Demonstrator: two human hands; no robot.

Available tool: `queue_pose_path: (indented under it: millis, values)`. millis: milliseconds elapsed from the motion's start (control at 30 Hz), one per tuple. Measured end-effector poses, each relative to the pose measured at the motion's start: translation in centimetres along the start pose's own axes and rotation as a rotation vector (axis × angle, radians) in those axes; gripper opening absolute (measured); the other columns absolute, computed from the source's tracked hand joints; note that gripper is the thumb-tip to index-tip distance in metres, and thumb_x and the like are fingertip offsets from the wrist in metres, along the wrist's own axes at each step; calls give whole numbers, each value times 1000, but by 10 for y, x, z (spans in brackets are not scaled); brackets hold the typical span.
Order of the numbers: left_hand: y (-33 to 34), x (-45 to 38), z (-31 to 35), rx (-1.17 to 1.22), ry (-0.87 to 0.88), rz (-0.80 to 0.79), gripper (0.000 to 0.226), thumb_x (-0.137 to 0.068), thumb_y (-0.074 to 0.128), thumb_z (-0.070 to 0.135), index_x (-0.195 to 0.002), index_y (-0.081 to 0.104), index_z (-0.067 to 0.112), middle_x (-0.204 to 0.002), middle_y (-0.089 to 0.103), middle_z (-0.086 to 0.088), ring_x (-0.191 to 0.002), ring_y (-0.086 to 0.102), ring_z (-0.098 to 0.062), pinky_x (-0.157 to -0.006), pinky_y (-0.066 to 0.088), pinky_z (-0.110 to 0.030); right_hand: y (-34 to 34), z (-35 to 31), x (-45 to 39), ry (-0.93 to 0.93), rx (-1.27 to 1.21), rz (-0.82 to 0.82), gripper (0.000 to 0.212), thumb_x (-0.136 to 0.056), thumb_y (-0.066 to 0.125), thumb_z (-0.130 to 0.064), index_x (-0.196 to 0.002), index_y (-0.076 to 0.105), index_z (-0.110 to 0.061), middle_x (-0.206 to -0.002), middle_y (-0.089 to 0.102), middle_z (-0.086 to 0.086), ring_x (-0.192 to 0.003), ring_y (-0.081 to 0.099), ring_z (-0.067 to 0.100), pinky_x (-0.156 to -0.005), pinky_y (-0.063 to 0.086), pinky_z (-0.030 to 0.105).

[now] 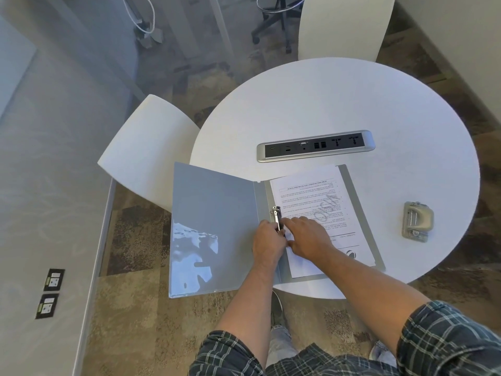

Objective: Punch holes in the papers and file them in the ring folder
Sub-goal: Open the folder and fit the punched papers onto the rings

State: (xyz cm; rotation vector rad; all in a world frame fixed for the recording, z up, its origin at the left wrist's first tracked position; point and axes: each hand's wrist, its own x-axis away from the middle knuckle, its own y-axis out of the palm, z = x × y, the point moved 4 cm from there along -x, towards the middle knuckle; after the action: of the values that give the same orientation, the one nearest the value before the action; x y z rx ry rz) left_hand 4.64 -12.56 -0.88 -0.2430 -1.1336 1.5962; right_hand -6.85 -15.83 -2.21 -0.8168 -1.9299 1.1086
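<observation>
We are looking at a late filing stage: the ring folder (217,229) is lying open on the round tabletop (352,104), papers (320,196) sitting on its right half, hole punch (417,221) set well apart at right, so punching is looking done. Left hand (268,241) is curling its grip around the ring mechanism (278,217); right hand (309,236) is pressing the sheets just beside it, fingers fairly flat. Whether rings are closing, we cannot tell; shutting the cover is remaining.
</observation>
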Motion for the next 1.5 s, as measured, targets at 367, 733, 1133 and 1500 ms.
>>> queue_pose_path:
  millis: [367, 733, 1133, 1500]
  values:
    - [-30, 13, 19, -185, 101, 57, 18, -88, 67, 23, -102, 70, 11, -110, 60, -3, -97, 65, -24, -76, 51, -30, -1, -3, 1, 30, 14, -25, 47, -89, 74, -34, -126, 49, -20, -116, 66, 2, -105, 61, 23, -77, 47, 33]
    - [-233, 57, -31, -144, -336, 344, 102, -78, 53, 80, -151, 32, 11, -132, 63, -14, -122, 57, -39, -111, 29, -59, -4, 21, 9, 39, -210, -205, 96, -85, 77, -40, -160, 18, -26, -150, 54, -4, -131, 55, 26, -103, 50, 45]
    - [-94, 72, 78, 230, 270, -257, 30, -92, 66, 44, -112, 78, 26, -121, 73, 5, -112, 68, -13, -105, 47, -33, -64, 76, 52, 380, -1361, 166, 26, -104, 55, -31, -91, 73, -16, -75, 74, -6, -74, 65, 19, -65, 52, 26]
    - [29, 68, 34, -588, 304, -247, 90, -86, 70, 46, -156, 13, 46, -168, -11, 1, -154, -3, -37, -117, 25, -58, -54, 159, 93, 621, -661, 117, 31, -87, 75, -27, -114, 66, -14, -100, 68, 5, -89, 62, 22, -75, 45, 31]
